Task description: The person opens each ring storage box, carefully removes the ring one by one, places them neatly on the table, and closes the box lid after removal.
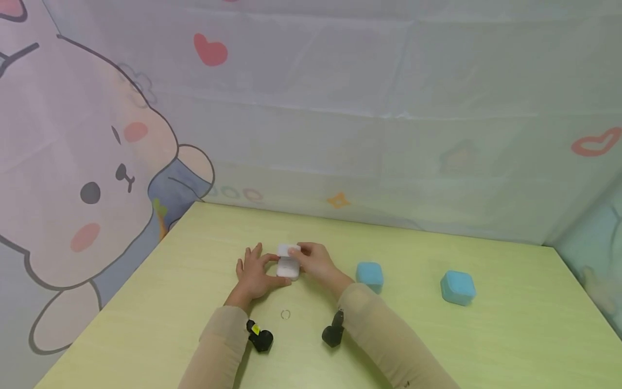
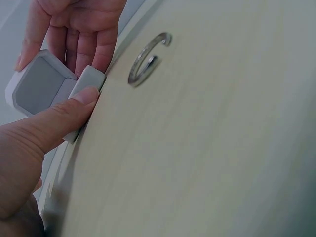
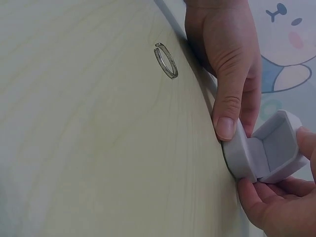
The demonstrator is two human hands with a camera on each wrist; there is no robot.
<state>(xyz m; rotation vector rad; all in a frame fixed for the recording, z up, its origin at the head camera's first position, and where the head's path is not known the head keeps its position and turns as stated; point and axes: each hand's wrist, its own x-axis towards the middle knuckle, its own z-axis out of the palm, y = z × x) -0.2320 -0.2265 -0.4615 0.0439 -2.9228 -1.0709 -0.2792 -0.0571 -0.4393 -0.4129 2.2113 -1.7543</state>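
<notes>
A small white ring box [image 1: 288, 268] sits on the table with its lid [image 2: 42, 84] raised, showing a pale grey lining. My left hand [image 1: 256, 274] grips the base from the left, thumb on its near side. From the right, my right hand [image 1: 316, 262] holds the lid, thumb against it, other fingers by the hinge side. A silver ring [image 1: 285, 314] with a gap in its band lies on the table nearer to me than the box; both wrist views show it, as the ring [image 2: 148, 60] and the ring [image 3: 166, 61].
Two light-blue rounded boxes stand on the right: one blue box [image 1: 370, 276] near my right forearm, another blue box [image 1: 458, 287] farther right. The pale table [image 1: 515, 324] meets a printed cloth [image 1: 389, 108] at its back edge. Black wrist cameras [image 1: 333, 330] hang under both wrists.
</notes>
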